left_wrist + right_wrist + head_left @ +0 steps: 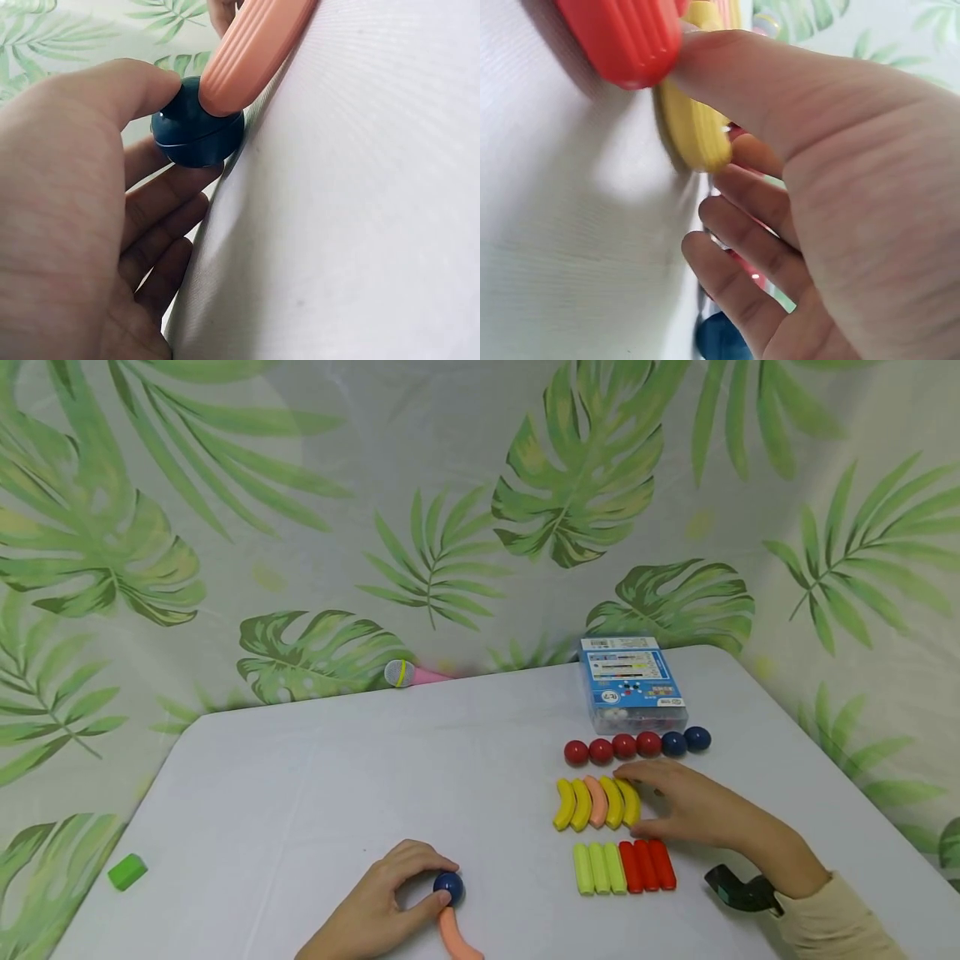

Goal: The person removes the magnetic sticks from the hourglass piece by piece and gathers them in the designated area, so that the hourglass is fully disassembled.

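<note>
**Left hand on blue ball, right hand at curved pieces**

While the green block (126, 871) sat off the table's left edge, on the leaf-print cloth, the left hand (375, 906) was at the table's (300, 777) front edge, thumb and fingers curled round a dark blue ball (448, 886) resting on the surface. A curved orange piece (457, 939) touched the ball's near side; the left wrist view showed its end butted against the ball. At the back edge, left of centre, lay a toy microphone (405, 674). Right of centre, near the front, sat a row of straight sticks (624, 866), three yellow-green and three red. Behind them was a row of curved pieces (597, 802), four yellow and one orange. The right hand (693, 810) lay loosely spread, clamped on nothing, thumb against the rightmost yellow piece. Further back ran a line of balls (636, 746), four red and two blue, with a clear plastic box (630, 683) just behind, near the back right corner.
</note>
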Available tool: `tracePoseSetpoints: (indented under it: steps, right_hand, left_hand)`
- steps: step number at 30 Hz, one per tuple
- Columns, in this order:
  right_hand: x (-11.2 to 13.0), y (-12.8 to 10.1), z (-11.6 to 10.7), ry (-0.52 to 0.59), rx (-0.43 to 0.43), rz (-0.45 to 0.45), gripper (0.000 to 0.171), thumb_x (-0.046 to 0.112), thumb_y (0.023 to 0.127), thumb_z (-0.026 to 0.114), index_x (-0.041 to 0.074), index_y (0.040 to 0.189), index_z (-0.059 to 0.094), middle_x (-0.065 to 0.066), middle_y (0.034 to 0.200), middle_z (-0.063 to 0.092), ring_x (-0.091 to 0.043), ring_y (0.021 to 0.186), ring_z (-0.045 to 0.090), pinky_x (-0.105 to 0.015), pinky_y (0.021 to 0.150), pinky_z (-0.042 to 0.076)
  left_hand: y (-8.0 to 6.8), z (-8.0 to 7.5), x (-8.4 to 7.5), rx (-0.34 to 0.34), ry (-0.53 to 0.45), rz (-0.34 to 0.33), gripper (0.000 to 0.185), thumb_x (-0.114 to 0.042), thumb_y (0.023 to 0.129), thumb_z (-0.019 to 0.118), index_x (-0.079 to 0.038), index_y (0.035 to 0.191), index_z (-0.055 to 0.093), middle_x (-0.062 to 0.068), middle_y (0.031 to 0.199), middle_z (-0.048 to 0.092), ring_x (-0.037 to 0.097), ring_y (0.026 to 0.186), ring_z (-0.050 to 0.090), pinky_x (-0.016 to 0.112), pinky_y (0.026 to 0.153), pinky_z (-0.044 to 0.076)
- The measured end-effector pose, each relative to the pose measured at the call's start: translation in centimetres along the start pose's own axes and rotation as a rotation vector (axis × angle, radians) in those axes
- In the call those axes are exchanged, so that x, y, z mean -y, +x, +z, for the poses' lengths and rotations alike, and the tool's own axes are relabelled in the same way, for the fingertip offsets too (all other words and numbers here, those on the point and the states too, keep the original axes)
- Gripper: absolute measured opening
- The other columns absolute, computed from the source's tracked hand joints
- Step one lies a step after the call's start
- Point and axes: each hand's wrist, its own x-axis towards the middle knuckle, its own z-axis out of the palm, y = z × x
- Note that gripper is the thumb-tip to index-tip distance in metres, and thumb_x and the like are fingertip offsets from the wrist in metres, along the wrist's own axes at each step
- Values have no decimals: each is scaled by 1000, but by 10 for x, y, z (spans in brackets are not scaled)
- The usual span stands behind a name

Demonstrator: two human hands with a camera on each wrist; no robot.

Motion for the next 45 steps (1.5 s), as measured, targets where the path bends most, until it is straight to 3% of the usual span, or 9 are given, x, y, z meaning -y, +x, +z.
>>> tracePoseSetpoints:
  steps: [5,9,18,25,30,38,45]
  right_hand:
    - [9,-4,-4,-14,-20,-15,74,43,80,88,11,141,62,-10,143,61,-40,134,52,-61,104,48]
    - [30,-3,-3,1,-37,-49,64,41,84,85,14,139,64,-5,142,62,-35,134,53,-57,103,51]
    - [83,-6,28,-5,9,-261,36,40,97,72,25,130,69,15,127,66,-12,123,60,-42,103,54]
    - [114,-11,51,28,116,-360,37,49,103,60,30,134,66,18,128,66,-6,120,61,-34,97,57]
    - [126,-12,66,73,211,-457,35,44,106,56,29,135,65,18,125,67,-2,114,61,-25,91,57]
    - [134,-8,85,5,128,-618,29,36,105,60,24,128,72,14,114,71,3,99,60,-5,82,46]
    - [138,-8,89,-14,78,-619,27,36,102,65,24,125,74,15,109,72,5,95,58,-1,80,42]
  left_hand:
    - [0,-1,-1,10,-2,-19,25,-28,98,73,-30,122,68,-17,116,66,7,109,61,29,95,52]
    - [0,0,0,2,-2,-19,25,-30,96,76,-31,119,66,-17,114,66,7,108,62,28,96,51]
    - [0,2,1,-7,-20,-9,29,-31,91,80,-32,115,63,-17,110,65,7,104,61,29,93,53]
    - [1,3,3,-10,-29,-1,32,-33,89,83,-31,112,61,-16,110,64,7,103,60,28,92,53]
    - [1,1,2,7,-52,-48,31,-38,85,85,-34,104,60,-17,107,63,5,103,59,26,92,51]
    - [0,1,1,10,-23,-30,32,-42,84,86,-33,101,60,-16,107,63,4,103,57,25,90,50]
    - [-1,1,-1,19,-37,-98,32,-43,83,86,-40,100,60,-18,110,63,3,105,59,25,93,51]
